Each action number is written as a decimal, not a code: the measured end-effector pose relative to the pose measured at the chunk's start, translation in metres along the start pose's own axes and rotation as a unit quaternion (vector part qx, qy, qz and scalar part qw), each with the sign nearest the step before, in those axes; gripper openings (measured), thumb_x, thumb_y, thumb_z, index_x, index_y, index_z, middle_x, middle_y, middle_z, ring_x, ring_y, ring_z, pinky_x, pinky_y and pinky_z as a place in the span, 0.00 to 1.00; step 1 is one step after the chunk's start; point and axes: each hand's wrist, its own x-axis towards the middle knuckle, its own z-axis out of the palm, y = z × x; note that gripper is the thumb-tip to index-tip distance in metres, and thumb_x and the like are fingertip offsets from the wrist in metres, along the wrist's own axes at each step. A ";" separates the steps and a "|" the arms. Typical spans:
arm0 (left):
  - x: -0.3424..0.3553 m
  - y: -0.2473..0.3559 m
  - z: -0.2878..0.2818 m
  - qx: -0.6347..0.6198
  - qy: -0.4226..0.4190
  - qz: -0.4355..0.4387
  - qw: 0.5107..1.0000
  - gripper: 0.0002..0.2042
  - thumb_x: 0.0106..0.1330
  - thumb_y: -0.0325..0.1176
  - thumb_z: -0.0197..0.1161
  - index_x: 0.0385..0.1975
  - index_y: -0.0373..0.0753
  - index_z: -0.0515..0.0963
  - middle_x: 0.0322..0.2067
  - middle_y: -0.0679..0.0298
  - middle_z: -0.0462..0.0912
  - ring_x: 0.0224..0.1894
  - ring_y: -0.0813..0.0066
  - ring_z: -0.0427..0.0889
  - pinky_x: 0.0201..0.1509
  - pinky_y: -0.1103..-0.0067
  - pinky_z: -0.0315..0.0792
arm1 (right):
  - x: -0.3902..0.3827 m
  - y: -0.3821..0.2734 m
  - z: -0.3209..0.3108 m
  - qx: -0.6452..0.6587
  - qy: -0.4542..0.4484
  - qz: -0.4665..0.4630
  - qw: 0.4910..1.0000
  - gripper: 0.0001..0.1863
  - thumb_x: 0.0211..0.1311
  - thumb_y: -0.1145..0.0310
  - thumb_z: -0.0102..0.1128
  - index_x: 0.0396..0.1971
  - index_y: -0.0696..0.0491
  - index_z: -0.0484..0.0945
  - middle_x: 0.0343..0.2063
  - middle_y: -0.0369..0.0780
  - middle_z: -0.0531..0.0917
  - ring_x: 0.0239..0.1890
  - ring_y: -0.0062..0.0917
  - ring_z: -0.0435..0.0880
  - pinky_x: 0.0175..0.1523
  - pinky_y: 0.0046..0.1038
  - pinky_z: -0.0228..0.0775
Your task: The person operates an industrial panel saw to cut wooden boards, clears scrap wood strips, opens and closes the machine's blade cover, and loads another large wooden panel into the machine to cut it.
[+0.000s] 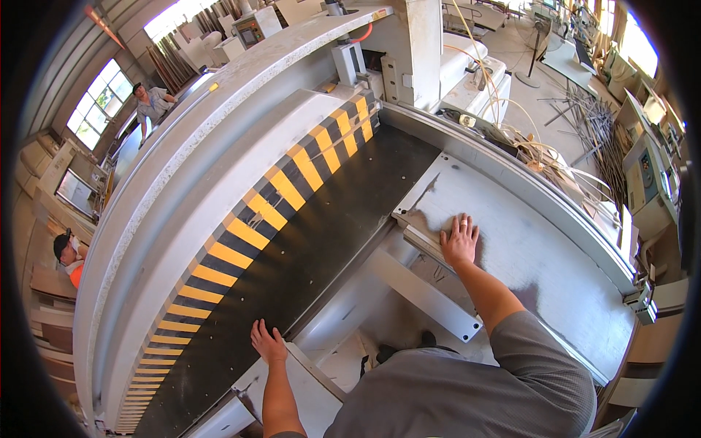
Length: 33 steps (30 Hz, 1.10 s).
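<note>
My left hand (268,342) rests with its fingers apart at the near edge of the machine's long black bed (307,241), holding nothing. To the right, my right hand (460,239) lies spread and flat on a grey metal side table (526,255), with a ring on one finger. Beyond the bed runs a guard with black and yellow stripes (266,210), below a long pale machine beam (212,175). Between my two arms a light metal support bar (423,292) crosses the gap in front of my body. Neither hand grips anything.
A metal fence rail (511,171) borders the side table's far edge. Cables (540,150) and a pile of thin strips (595,131) lie behind it. Two other people stand beyond the beam at left, one in grey (153,106), one in a dark cap (67,252). A control panel (648,171) stands right.
</note>
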 end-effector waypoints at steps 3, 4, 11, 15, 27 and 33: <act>0.000 0.000 0.000 0.002 -0.002 -0.002 1.000 0.25 0.70 0.41 0.59 0.65 0.41 0.70 0.68 0.56 0.67 0.70 0.51 0.64 0.71 0.57 0.60 | 0.000 -0.001 -0.001 0.001 -0.003 0.002 1.000 0.39 0.73 0.46 0.49 0.75 0.56 0.60 0.77 0.50 0.57 0.81 0.42 0.46 0.82 0.50 0.34; 0.000 0.001 0.001 0.003 -0.003 -0.002 1.000 0.25 0.71 0.41 0.59 0.66 0.41 0.70 0.68 0.56 0.67 0.70 0.51 0.64 0.71 0.57 0.60 | 0.000 -0.001 -0.001 0.001 -0.004 0.003 1.000 0.39 0.73 0.46 0.49 0.75 0.56 0.60 0.77 0.50 0.57 0.81 0.42 0.46 0.82 0.50 0.34; 0.000 -0.002 0.002 0.006 -0.002 -0.003 1.000 0.25 0.70 0.40 0.60 0.66 0.41 0.70 0.69 0.56 0.67 0.70 0.51 0.64 0.72 0.57 0.60 | -0.001 -0.004 -0.006 0.001 -0.009 0.004 1.000 0.39 0.74 0.46 0.48 0.75 0.56 0.60 0.77 0.50 0.56 0.81 0.42 0.46 0.82 0.50 0.33; 0.000 -0.001 0.002 -0.001 -0.002 -0.004 1.000 0.25 0.70 0.40 0.60 0.66 0.41 0.70 0.69 0.56 0.67 0.70 0.51 0.64 0.72 0.57 0.60 | 0.000 -0.004 -0.008 -0.001 -0.016 0.007 1.000 0.39 0.74 0.46 0.48 0.75 0.56 0.59 0.77 0.50 0.56 0.82 0.41 0.45 0.82 0.49 0.33; 0.001 -0.003 0.004 0.005 -0.001 -0.005 1.000 0.25 0.70 0.41 0.60 0.66 0.41 0.70 0.69 0.57 0.67 0.71 0.52 0.63 0.72 0.58 0.60 | -0.001 -0.006 -0.011 -0.011 -0.026 0.014 1.000 0.39 0.73 0.46 0.47 0.76 0.55 0.59 0.78 0.48 0.55 0.82 0.40 0.44 0.83 0.48 0.31; -0.001 -0.004 0.003 0.000 -0.003 -0.004 1.000 0.25 0.71 0.41 0.60 0.66 0.41 0.70 0.69 0.57 0.67 0.71 0.52 0.63 0.73 0.58 0.59 | -0.003 -0.009 -0.015 -0.013 -0.033 0.012 0.999 0.39 0.74 0.46 0.47 0.75 0.55 0.59 0.78 0.48 0.55 0.82 0.39 0.44 0.83 0.47 0.31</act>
